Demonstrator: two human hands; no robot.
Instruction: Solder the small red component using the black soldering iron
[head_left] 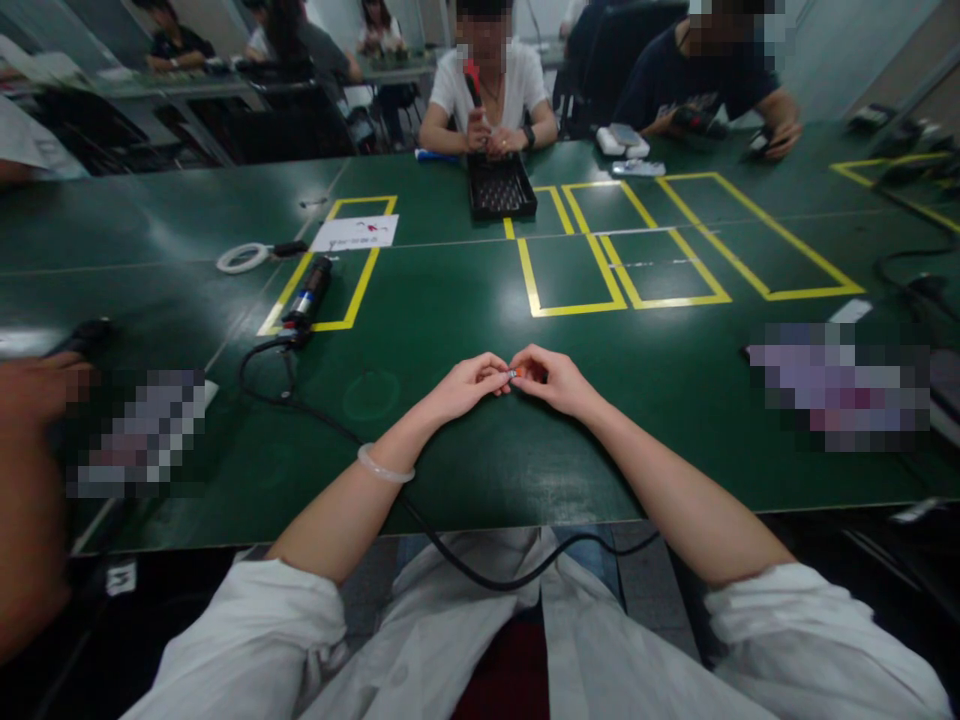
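Observation:
My left hand (478, 385) and my right hand (551, 380) meet just above the green table (450, 300), fingertips nearly touching. Between them is a tiny piece, orange at one end and pale or metallic at the other (514, 373); its kind is too small to make out. Thumb and fingers of both hands are pinched on it, the left at the pale end and the right at the orange end. A black cylindrical tool (309, 292) with a cable lies to the left of my hands.
Its black cable (330, 420) runs under my left forearm and over the table edge. Yellow tape outlines (577, 310) mark the table. A black tray (501, 190) stands before a person opposite. Others sit around, and a neighbour's hand (45, 385) is at the left.

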